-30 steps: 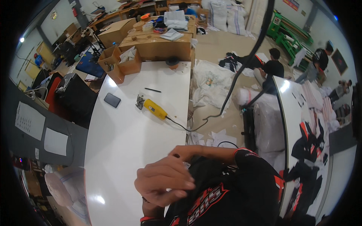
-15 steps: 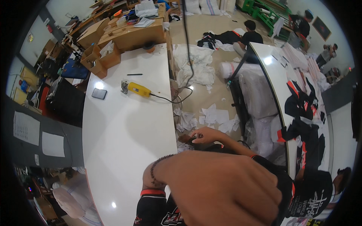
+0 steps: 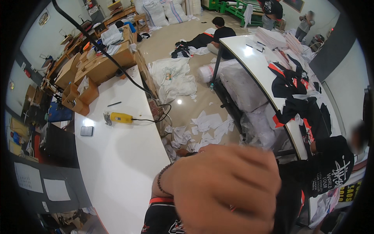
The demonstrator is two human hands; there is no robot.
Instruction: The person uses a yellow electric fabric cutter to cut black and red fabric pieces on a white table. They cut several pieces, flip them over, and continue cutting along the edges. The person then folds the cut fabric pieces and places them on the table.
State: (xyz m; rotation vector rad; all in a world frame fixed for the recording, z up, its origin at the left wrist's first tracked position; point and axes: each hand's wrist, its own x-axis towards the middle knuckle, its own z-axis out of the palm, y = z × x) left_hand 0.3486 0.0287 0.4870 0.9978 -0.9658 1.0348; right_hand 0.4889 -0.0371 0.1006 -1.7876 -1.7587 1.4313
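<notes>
My left hand (image 3: 226, 187) fills the lower middle, very near the camera, back of the hand showing. Its fingers curl down and are partly blurred; whatever they may hold is hidden. A dark beaded bracelet (image 3: 160, 179) circles the wrist above a black sleeve with red trim. My right hand is almost wholly covered by the left one, and its fingers cannot be made out. On the white table (image 3: 117, 163) at the left lie a yellow corded power tool (image 3: 121, 117) with a metal head, a phone (image 3: 87, 131) and a dark pen (image 3: 114, 104). Neither hand touches these.
White cloth scraps (image 3: 210, 123) and a spread white cloth (image 3: 173, 78) lie on the floor. Plastic-wrapped rolls (image 3: 245, 91) stand under the right table (image 3: 249, 48), which bears black and red garment pieces (image 3: 288, 82). A co-worker (image 3: 331, 167) is close at right; others are farther back.
The view has swung, so the tables and tool appear farther left. My left hand has stayed before the camera, its fingers more curled. My right hand, visible before, has gone behind it.
</notes>
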